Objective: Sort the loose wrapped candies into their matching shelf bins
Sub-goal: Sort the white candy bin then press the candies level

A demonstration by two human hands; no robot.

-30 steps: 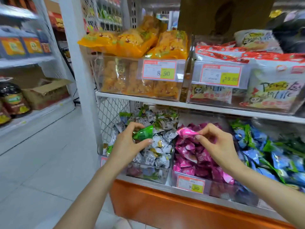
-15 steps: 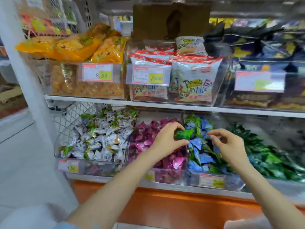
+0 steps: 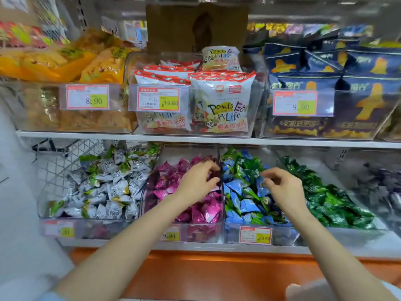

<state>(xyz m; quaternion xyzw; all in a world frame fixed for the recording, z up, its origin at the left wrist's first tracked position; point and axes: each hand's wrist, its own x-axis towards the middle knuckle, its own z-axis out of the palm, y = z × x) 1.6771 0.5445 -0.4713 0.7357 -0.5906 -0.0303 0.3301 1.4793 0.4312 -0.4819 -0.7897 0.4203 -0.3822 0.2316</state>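
Clear bins line the lower shelf, holding white-and-green candies (image 3: 108,185), pink candies (image 3: 195,211), blue candies mixed with green ones (image 3: 243,205), and dark green candies (image 3: 332,203). My left hand (image 3: 198,180) hovers over the pink bin next to the divider, its fingers loosely curled with nothing seen in them. My right hand (image 3: 282,187) is above the blue bin. Its fingertips pinch the edge of a green candy (image 3: 252,173) that lies on top of the blue pile.
The upper shelf (image 3: 195,137) carries bins of yellow snack bags (image 3: 65,64), white snack bags (image 3: 223,105) and dark blue bags (image 3: 338,94), each with a price tag. A wire mesh panel (image 3: 58,157) closes the left end. An orange base panel (image 3: 206,276) runs below.
The view has swung right along the shelf. My left hand carried the green candy from the white bin past the pink one and no longer holds it. My right hand let the pink candy go.
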